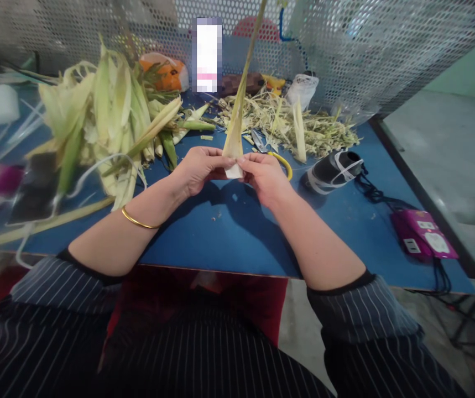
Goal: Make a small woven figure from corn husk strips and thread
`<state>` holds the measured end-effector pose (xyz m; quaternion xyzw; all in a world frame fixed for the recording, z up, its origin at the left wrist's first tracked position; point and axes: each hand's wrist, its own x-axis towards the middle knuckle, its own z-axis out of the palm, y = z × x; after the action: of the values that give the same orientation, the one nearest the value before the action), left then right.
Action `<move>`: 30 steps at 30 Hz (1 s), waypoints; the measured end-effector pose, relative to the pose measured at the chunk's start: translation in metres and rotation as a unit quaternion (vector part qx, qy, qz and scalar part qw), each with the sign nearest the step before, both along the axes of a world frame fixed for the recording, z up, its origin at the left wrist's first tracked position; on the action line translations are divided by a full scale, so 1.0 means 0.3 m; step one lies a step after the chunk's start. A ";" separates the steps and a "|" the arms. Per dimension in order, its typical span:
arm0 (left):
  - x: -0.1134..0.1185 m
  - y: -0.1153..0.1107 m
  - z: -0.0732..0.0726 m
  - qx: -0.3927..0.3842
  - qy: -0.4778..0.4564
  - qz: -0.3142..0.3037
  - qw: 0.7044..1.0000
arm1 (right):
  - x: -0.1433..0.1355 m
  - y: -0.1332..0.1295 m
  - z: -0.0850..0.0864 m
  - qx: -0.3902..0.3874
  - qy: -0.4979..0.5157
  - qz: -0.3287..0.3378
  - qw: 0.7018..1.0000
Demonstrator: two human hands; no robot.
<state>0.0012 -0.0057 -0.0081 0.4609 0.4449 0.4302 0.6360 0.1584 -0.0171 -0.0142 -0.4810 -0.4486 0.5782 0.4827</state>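
A long pale corn husk point(234, 138) stands upright between my hands, its wide end low and its narrow tip reaching past the top of the view. My left hand point(199, 170) pinches the wide end from the left side. From the right, my right hand point(264, 174) pinches the same end, thumbs nearly meeting. Just behind my right hand lie scissors point(281, 160) with yellow handles, partly hidden by the hand. To the left, a big heap of corn husks point(113, 105) lies on the blue table point(220, 237).
Husk scraps point(320, 130) are piled at the back right, below a perforated metal screen point(245, 33). A black cylinder wrapped in white cord point(333, 171) and a purple power strip point(423, 233) with cables lie on the right. An orange packet point(166, 72) stands behind the heap.
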 end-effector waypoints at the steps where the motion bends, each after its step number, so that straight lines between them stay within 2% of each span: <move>1: 0.000 0.000 0.000 -0.004 -0.001 -0.001 1.000 | 0.001 0.000 0.001 -0.003 0.000 0.000 1.000; 10: 0.019 -0.015 0.007 0.063 0.079 0.041 0.994 | -0.002 -0.001 -0.004 0.078 -0.113 -0.027 0.990; 13: 0.024 -0.020 0.008 0.070 0.087 0.051 0.992 | -0.003 -0.002 -0.007 0.078 -0.118 -0.023 0.990; 18: 0.023 -0.022 0.010 0.070 0.079 0.052 0.993 | -0.007 -0.002 -0.012 0.056 -0.099 -0.012 0.993; 23: 0.017 -0.022 0.015 0.038 0.044 0.029 0.998 | 0.000 0.002 -0.024 0.047 -0.041 0.009 0.998; 30: 0.006 -0.004 -0.004 0.014 -0.032 -0.015 0.999 | 0.011 0.006 -0.016 -0.027 0.054 0.045 0.997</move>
<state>0.0029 -0.0069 -0.0095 0.4626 0.4112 0.4411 0.6499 0.1616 -0.0153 -0.0189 -0.4413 -0.4278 0.6360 0.4666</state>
